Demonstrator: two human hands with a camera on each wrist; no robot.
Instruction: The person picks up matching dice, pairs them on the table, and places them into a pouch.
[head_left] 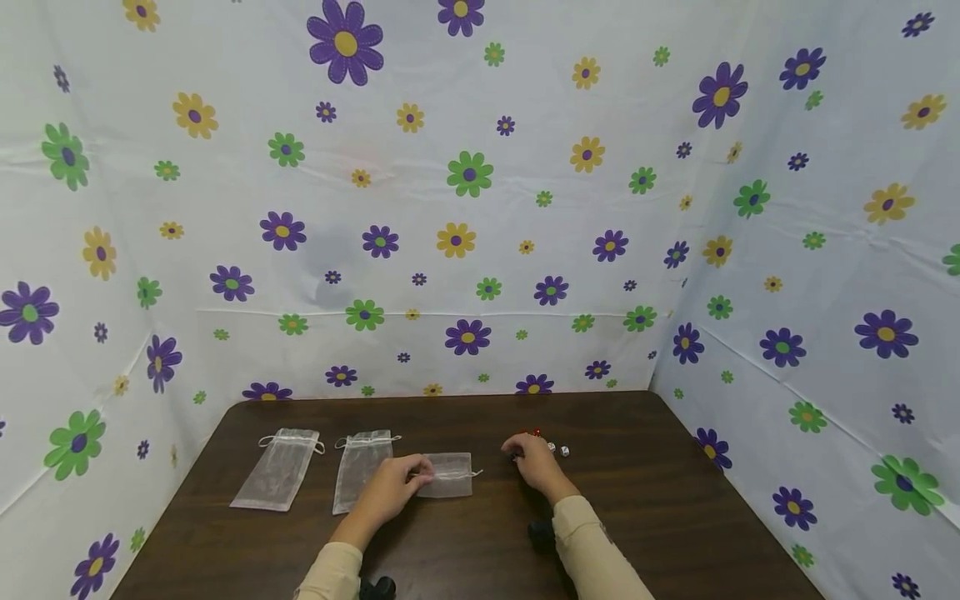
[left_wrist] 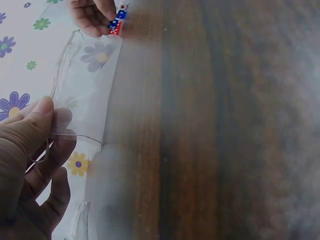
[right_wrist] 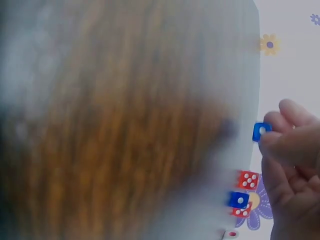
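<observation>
Between thumb and fingers, my left hand (head_left: 393,487) pinches a sheer white drawstring pouch (head_left: 454,477), held sideways with its cord at the right end. In the left wrist view the pouch (left_wrist: 85,85) is see-through. A blue die (right_wrist: 261,131) is pinched at the fingertips of my right hand (right_wrist: 295,155). That hand (head_left: 537,465) is to the right of the pouch, near a small group of dice. A red die (right_wrist: 248,180) and another blue die (right_wrist: 239,200) show beside it in the right wrist view. Two white dice (head_left: 565,451) lie just right of that hand.
Two more sheer drawstring pouches lie on the dark wooden table (head_left: 637,517): one at far left (head_left: 277,471), the other (head_left: 362,467) partly behind my left hand. Flower-printed white cloth (head_left: 465,250) closes off the back and both sides.
</observation>
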